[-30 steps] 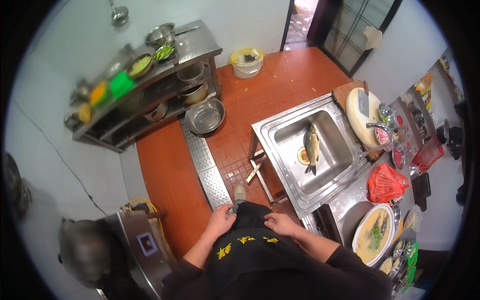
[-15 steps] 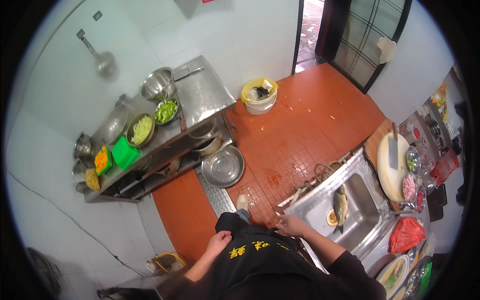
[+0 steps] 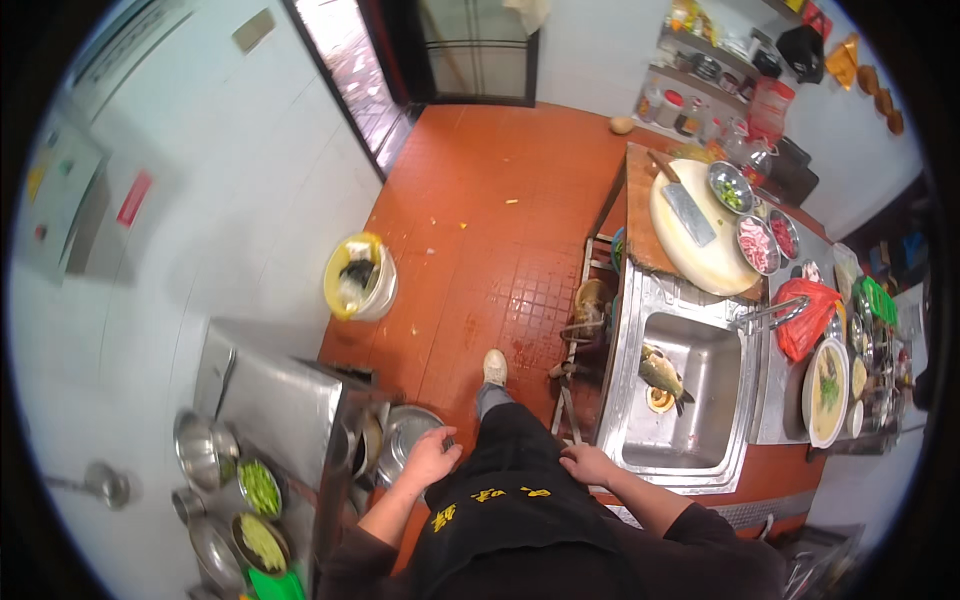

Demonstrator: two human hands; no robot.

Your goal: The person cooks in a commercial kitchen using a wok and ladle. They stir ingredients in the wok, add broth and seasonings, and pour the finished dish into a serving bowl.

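Note:
My left hand (image 3: 432, 457) hangs beside the black apron (image 3: 515, 495), over a wide metal basin (image 3: 405, 440) on the floor. Its fingers are loosely bent and apart, with nothing in them. My right hand (image 3: 590, 466) is at the apron's right edge, close to the steel sink (image 3: 622, 420). Its fingers are loosely bent and a little apart, and I see nothing held. A whole fish (image 3: 661, 372) lies in the sink next to the round drain (image 3: 659, 399). A curved faucet (image 3: 775, 313) reaches over the sink's right side.
Beyond the sink, a cleaver (image 3: 688, 214) rests on a round chopping board (image 3: 682, 245), beside bowls of sliced meat (image 3: 757, 243) and chopped greens (image 3: 731, 186). A lined bucket (image 3: 362, 278) stands on the floor. At left is a steel counter (image 3: 265, 400) with bowls of cut vegetables (image 3: 260, 487).
My view has turned right, so the sink and chopping board are more fully seen and the left counter has slid toward the lower left. Both hands stay low beside the apron.

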